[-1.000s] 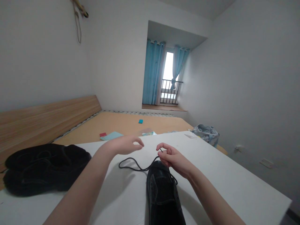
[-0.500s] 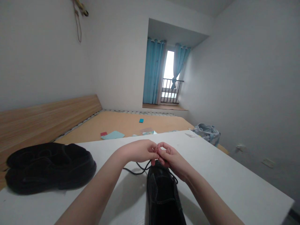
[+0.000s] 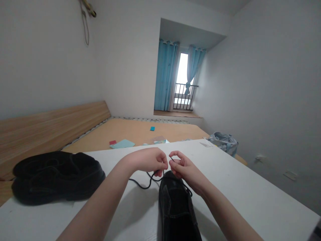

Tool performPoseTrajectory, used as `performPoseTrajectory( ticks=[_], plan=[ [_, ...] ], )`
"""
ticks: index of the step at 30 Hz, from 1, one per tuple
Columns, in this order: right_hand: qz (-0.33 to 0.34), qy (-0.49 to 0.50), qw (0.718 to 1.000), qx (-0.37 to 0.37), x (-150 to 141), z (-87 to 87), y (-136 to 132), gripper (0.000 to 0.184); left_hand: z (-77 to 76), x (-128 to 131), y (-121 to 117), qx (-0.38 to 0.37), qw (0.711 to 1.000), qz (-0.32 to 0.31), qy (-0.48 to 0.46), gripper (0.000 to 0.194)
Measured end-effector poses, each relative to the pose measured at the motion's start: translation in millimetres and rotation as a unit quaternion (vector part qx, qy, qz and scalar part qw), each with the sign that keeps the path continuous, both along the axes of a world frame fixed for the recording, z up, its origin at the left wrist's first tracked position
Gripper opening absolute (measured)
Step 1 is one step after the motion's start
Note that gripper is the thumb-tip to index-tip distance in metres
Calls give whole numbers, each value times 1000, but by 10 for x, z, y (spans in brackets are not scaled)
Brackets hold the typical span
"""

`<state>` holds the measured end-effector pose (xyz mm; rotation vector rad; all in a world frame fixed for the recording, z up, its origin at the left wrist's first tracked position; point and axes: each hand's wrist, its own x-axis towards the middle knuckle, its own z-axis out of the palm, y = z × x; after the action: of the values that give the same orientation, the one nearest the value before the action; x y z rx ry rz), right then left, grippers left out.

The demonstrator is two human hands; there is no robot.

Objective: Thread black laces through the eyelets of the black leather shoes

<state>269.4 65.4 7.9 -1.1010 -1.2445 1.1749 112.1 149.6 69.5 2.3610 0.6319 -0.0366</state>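
Observation:
A black leather shoe (image 3: pixel 177 207) lies on the white table (image 3: pixel 250 194) in front of me, toe pointing away. Its black lace (image 3: pixel 144 185) trails in a loop to the left of the toe. My left hand (image 3: pixel 150 160) is closed in a pinch on the lace just above the toe. My right hand (image 3: pixel 184 169) is beside it, fingers curled and pinching the lace end. The two hands almost touch.
A pair of black shoes (image 3: pixel 56 179) sits at the table's left. Beyond the table is a bare wooden bed base (image 3: pixel 130 132) with small coloured items, a bag (image 3: pixel 223 142) at its right, and a curtained balcony door.
My left hand came in from the open table to meet my right hand and closed on the lace. The lace loop on the table has grown smaller.

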Motion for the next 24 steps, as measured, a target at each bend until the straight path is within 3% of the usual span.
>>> performPoseTrajectory(
  ticks=[5, 12, 16, 24],
  plan=[
    [26, -42, 999, -5, -17, 33, -52, 35, -1, -1, 23, -26, 999, 27, 9, 16],
    [134, -248, 959, 7, -54, 125, -232, 24, 46, -69, 8, -44, 997, 27, 65, 12],
    [184, -244, 952, -2, -4, 154, -232, 23, 1, -22, -50, -67, 988, -6, 142, 11],
    [201, -241, 949, 2, 15, 155, -206, 22, -84, 102, -138, -63, 986, -19, 155, 7]
  ],
)
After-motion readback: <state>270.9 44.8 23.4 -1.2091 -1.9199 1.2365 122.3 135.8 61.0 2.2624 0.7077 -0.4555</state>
